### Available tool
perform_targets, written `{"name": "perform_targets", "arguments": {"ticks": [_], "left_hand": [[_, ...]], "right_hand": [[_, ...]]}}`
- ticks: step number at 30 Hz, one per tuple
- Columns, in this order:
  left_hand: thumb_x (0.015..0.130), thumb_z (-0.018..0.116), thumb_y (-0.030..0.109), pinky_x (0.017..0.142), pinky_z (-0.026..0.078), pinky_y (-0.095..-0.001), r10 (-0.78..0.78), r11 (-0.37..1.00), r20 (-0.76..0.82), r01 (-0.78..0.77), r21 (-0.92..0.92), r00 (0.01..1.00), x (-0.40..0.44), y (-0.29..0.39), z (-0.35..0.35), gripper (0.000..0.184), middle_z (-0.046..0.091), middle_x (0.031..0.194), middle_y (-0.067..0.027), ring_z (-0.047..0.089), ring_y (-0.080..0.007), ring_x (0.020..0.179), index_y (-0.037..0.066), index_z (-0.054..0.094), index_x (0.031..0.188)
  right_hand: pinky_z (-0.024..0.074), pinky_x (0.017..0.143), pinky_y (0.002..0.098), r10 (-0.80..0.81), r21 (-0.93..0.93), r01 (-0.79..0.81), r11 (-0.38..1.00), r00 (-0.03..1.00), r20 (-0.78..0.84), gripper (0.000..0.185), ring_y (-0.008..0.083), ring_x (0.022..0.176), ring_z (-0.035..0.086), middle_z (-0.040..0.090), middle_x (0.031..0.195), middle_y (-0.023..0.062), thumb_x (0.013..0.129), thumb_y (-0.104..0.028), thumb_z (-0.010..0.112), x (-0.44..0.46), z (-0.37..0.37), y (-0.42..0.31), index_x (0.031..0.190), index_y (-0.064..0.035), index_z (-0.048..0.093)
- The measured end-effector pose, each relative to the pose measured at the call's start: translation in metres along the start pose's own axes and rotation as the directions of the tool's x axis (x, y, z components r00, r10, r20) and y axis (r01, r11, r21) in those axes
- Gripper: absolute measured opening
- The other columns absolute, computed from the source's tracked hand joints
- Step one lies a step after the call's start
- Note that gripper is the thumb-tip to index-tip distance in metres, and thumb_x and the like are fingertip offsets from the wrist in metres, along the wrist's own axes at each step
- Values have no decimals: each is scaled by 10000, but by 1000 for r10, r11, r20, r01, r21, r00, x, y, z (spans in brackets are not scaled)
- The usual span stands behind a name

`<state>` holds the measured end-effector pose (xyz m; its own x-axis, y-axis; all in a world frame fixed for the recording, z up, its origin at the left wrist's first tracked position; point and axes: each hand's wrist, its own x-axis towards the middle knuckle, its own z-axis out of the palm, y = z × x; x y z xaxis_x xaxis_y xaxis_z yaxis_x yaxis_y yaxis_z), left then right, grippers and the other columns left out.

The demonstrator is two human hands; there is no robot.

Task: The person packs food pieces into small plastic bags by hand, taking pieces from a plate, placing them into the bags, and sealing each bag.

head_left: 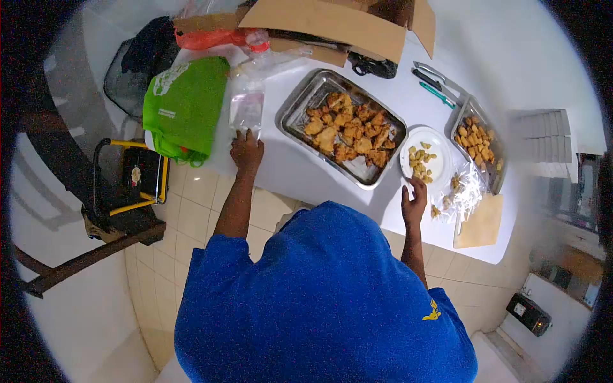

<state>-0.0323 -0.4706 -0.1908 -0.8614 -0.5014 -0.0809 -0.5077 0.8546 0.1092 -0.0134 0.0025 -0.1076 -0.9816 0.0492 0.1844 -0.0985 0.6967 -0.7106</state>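
My left hand (246,152) lies at the near end of a stack of clear plastic bags (246,110), its fingers apart and the fingertips touching the plastic. My right hand (414,200) is at the near edge of a white plate (437,137), thumb apart from the fingers, with nothing visible in it. Small pale-brown pieces of food (420,163) lie on the plate. Between my hands, a metal tray (300,115) holds many golden fried pieces (348,127), which look like fried chicken.
A green bag (185,108) stands at the left. Behind are a cardboard box (325,25) and black scissors (370,66). At right are a knife (440,78), a green-handled tool (437,94), a second tray of fried cubes (477,142), white plastic strips (469,195) and a cutting board (480,223).
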Motion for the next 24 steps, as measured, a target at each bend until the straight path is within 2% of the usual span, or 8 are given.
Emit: {"name": "perform_targets", "arguments": {"ticks": [3, 6, 9, 12, 14, 20, 23, 24], "left_hand": [[770, 606, 309, 829, 444, -513, -14, 1000, 108, 13, 12, 994, -4, 10, -35, 515, 433, 1299, -175, 510, -349, 1041, 106, 467, 1223], [772, 603, 301, 823, 453, -491, -8, 998, 183, -3, 61, 983, -3, 16, -53, 478, 505, 1202, -164, 530, -352, 1011, 90, 487, 1185], [783, 592, 287, 840, 448, -481, -16, 990, 256, 51, -132, 967, 25, 15, -57, 453, 499, 1195, -173, 515, -350, 1049, 82, 491, 1175], [789, 594, 270, 863, 436, -486, 128, 978, 74, -113, -176, 989, 79, 5, -35, 466, 471, 1236, -161, 476, -344, 1116, 80, 481, 1199], [783, 606, 249, 889, 421, -504, 209, 967, -65, -216, -131, 976, 117, 2, -21, 495, 460, 1270, -142, 450, -338, 1153, 102, 471, 1236], [757, 645, 248, 938, 376, -557, 485, 875, -73, -484, 31, 872, 208, -40, 55, 481, 490, 1229, -79, 425, -305, 1166, 154, 505, 1207], [751, 646, 232, 965, 358, -559, 403, 913, 76, -407, 43, 912, 204, -21, 11, 464, 498, 1210, -53, 419, -293, 1169, 180, 511, 1192], [730, 627, 167, 868, 423, -549, 480, 877, -82, -477, 46, 874, 205, -22, 9, 312, 564, 1070, -57, 506, -284, 1053, 177, 598, 1040]], "right_hand": [[395, 932, 386, -22, 1, 22, 1000, 1000, -21, 220, 322, 1055, 526, 585, 1077, 165, 771, -29, 615, 4, 7, 6, 989, -52, 611], [407, 917, 388, 13, -6, -13, 1000, 999, -31, 214, 320, 1033, 540, 588, 1072, 168, 771, -27, 613, 12, 10, -3, 985, -42, 610], [415, 906, 383, 44, 3, -44, 999, 997, -64, 201, 319, 1031, 541, 590, 1052, 167, 774, -18, 607, 14, 17, 0, 975, -38, 609], [429, 880, 380, 36, 51, -33, 998, 998, -56, 191, 316, 1018, 547, 585, 1037, 158, 778, -4, 598, 16, 19, -2, 964, -49, 609], [437, 859, 377, 48, 59, -45, 997, 998, -41, 189, 311, 1017, 547, 582, 1041, 154, 779, -3, 597, 17, 18, -6, 961, -55, 610], [474, 760, 349, 85, 23, -84, 996, 996, -27, 184, 271, 1024, 548, 578, 1056, 131, 792, -14, 593, 17, 4, -12, 966, -69, 616], [477, 763, 350, 177, 41, -176, 984, 984, -16, 181, 254, 1026, 549, 573, 1063, 119, 799, -22, 589, 12, 0, -10, 972, -64, 617], [477, 768, 351, 193, 23, -192, 981, 981, -11, 180, 250, 1027, 548, 572, 1066, 116, 801, -24, 588, 11, 0, -9, 975, -61, 618]]}}
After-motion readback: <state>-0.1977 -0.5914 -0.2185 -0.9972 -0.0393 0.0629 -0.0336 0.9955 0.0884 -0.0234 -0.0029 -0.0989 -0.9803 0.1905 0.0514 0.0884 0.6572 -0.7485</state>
